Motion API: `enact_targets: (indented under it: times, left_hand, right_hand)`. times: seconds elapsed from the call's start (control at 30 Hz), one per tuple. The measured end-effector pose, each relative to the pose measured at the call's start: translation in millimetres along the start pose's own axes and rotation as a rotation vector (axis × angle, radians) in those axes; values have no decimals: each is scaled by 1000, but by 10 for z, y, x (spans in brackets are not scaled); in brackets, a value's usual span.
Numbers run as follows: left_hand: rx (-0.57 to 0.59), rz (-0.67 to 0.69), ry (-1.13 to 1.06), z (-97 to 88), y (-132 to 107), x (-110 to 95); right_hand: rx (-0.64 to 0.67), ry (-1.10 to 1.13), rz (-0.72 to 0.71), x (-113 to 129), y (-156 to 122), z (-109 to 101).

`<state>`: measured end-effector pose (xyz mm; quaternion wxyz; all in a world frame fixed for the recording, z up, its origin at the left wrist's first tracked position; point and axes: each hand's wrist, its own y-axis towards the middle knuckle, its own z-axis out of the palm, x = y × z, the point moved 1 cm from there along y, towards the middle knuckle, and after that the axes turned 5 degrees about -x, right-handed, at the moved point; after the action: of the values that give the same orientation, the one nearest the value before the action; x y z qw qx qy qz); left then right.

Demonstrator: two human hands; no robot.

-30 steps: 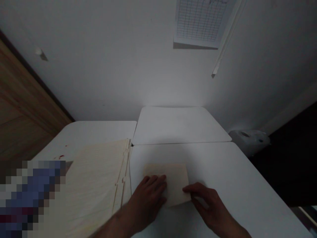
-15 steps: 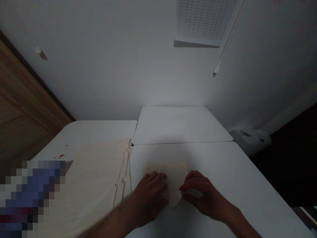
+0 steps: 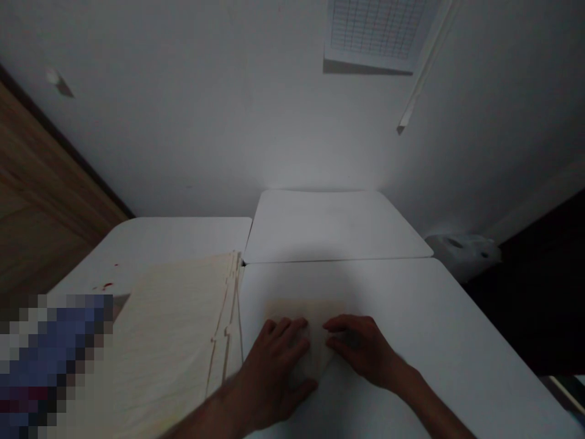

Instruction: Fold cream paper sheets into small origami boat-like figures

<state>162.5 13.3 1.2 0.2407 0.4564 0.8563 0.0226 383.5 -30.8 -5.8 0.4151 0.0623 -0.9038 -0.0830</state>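
Note:
A small, thin cream sheet (image 3: 317, 353) lies on the white table, dim in the shadow between my hands. My left hand (image 3: 281, 366) rests on its left part, fingers spread and thumb stretched toward the near edge. At the sheet's right side, my right hand (image 3: 359, 344) has its thumb and fingertips drawn together on the sheet's edge, which looks turned inward. My palms and wrists hide part of the sheet's outline. Left of my left forearm is a stack of large cream sheets (image 3: 178, 317) with uneven, stepped right edges; whether they are paper or cloth I cannot tell.
White table panels (image 3: 338, 225) meet at seams and reach the wall. A blurred-out blue patch (image 3: 55, 353) covers the lower left. Small red marks (image 3: 108, 285) dot the left panel. A white plastic bag (image 3: 466, 253) sits beyond the right edge. A printed grid sheet (image 3: 375, 30) hangs on the wall.
My right hand has moved left and slightly away from me, bringing the sheet's right edge inward. My left hand stays on the sheet, its thumb a little further right. The view has shifted slightly.

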Motion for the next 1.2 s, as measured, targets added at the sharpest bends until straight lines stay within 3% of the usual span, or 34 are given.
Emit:
enact_targets:
  times: [0.17, 0.4, 0.67, 1.2]
  left_hand:
    - [23, 75, 4, -61, 5, -8]
    - [-58, 153, 4, 19, 5, 26]
    - [-20, 309, 22, 10, -32, 19]
    - [-49, 274, 40, 88, -21, 33]
  right_hand:
    - [-20, -27, -20, -43, 66, 76]
    - [-57, -49, -76, -12, 141, 139]
    - [-66, -77, -89, 9, 201, 194]
    - [-68, -83, -119, 104, 317, 249]
